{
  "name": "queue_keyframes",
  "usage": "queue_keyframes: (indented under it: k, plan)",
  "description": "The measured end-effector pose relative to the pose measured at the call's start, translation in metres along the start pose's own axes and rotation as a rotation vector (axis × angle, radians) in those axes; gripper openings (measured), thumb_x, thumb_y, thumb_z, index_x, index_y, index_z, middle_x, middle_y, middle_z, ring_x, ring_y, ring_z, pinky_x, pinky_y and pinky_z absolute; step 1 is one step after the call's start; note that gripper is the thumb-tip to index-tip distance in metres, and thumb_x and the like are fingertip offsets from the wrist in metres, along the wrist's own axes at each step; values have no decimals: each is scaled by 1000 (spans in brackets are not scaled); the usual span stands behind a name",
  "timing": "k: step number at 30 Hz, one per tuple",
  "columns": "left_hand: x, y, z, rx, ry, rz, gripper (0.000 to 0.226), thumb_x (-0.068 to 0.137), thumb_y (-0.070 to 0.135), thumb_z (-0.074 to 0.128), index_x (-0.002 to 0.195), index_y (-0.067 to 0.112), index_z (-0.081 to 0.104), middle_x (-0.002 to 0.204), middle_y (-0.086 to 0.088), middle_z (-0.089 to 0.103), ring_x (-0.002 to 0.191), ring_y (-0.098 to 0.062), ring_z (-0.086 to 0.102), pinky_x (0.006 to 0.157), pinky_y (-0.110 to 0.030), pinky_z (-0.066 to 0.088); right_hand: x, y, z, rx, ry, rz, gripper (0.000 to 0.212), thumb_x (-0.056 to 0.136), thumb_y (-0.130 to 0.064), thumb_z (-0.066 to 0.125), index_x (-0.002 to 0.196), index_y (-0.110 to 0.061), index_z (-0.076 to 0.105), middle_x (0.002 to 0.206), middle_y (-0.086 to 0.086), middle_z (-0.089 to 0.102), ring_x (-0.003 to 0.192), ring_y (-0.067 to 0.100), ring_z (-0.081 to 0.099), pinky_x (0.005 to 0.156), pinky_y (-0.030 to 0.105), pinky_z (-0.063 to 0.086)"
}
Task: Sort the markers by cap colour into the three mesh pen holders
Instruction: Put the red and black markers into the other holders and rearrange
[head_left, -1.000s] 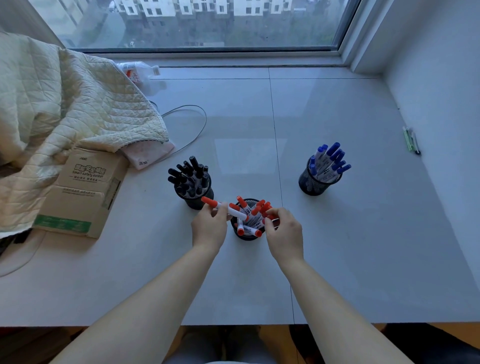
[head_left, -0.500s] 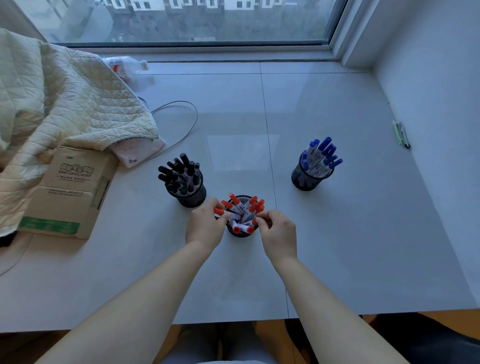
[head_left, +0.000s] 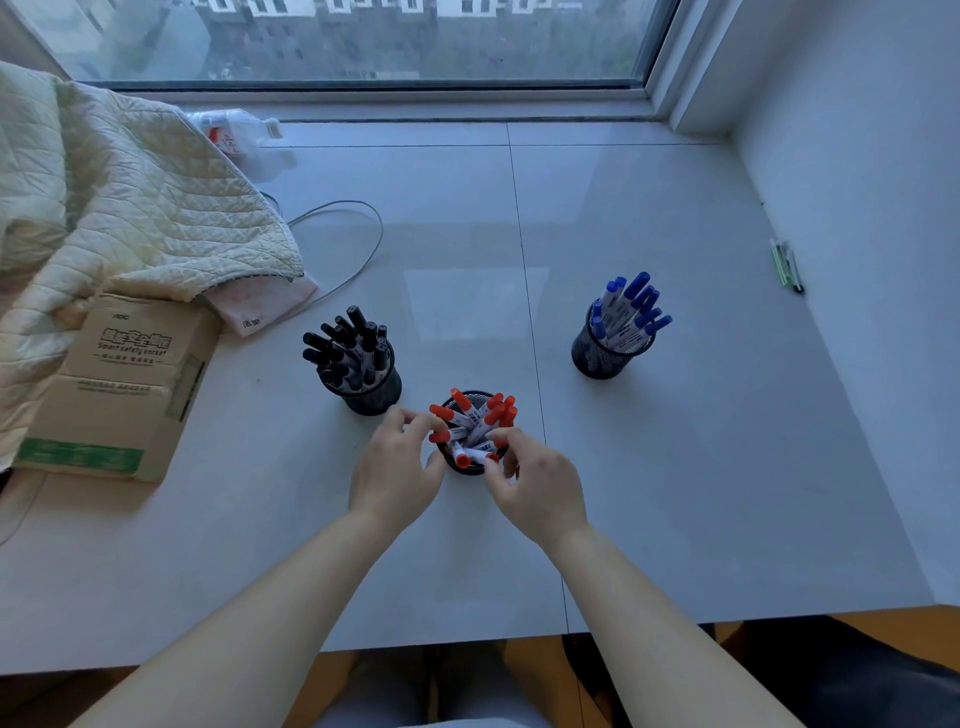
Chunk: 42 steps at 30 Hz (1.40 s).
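There is 1 view, a wide-angle camera worn on the person's head. It looks forward and steeply down over both forearms onto a pale tiled sill (head_left: 623, 218), facing the window (head_left: 363, 41) at the far edge. The hands sit near the frame's centre, fairly close below the lens. Straight lines bow toward the edges.

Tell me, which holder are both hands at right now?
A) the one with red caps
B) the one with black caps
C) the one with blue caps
A: the left hand and right hand flank the red-cap holder.
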<state>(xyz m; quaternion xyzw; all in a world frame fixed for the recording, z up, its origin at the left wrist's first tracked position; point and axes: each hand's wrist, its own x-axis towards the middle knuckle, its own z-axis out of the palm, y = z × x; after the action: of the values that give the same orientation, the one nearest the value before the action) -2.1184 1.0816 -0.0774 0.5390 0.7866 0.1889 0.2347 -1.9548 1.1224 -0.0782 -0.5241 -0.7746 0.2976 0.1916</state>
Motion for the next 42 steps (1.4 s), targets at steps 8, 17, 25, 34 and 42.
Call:
queue_keyframes:
  k: [8, 17, 25, 34, 42]
  plan:
    - [-1, 18, -1, 314, 83, 443, 19, 57, 12, 83, 69, 16, 70, 70, -5, 59, 61, -24, 60, 42, -28, 46, 8, 0, 10, -131, -137, 45, 20, 91, -26, 51, 105, -17, 62, 101, 1, 66, 84, 24, 61, 68, 31, 43]
    - [7, 25, -12, 175, 109, 191, 23, 91, 39, 52, 98, 20, 62, 83, 1, 65, 78, -22, 60, 58, -30, 40, 14, 0, -12, 263, 82, 262, 6, 91, -24, 52, 89, -19, 54, 65, -12, 51, 58, 7, 48, 55, 26, 35]
    - [15, 25, -45, -78, 285, -23, 27, 93, 43, 45, 87, 17, 51, 64, 3, 59, 57, -20, 52, 54, -28, 35, 33, -1, -39, 725, 325, 650, 18, 95, -31, 47, 88, -14, 50, 66, -2, 52, 55, 10, 48, 53, 25, 44]
    - [12, 19, -50, -1096, 201, -604, 14, 96, 30, 45, 86, 23, 52, 79, 6, 64, 71, -6, 55, 62, -24, 41, 27, -5, -46, 1417, 277, 838, 5, 94, -18, 49, 91, -19, 54, 80, -3, 63, 64, 8, 50, 58, 23, 38]
    - [3, 22, -43, -1303, -53, -578, 11, 94, 21, 50, 99, 28, 57, 92, 11, 69, 82, -4, 56, 69, -26, 40, 14, -16, -30, 951, -36, 572, 16, 87, -3, 58, 85, -18, 54, 91, -2, 69, 71, 5, 62, 62, 21, 46]
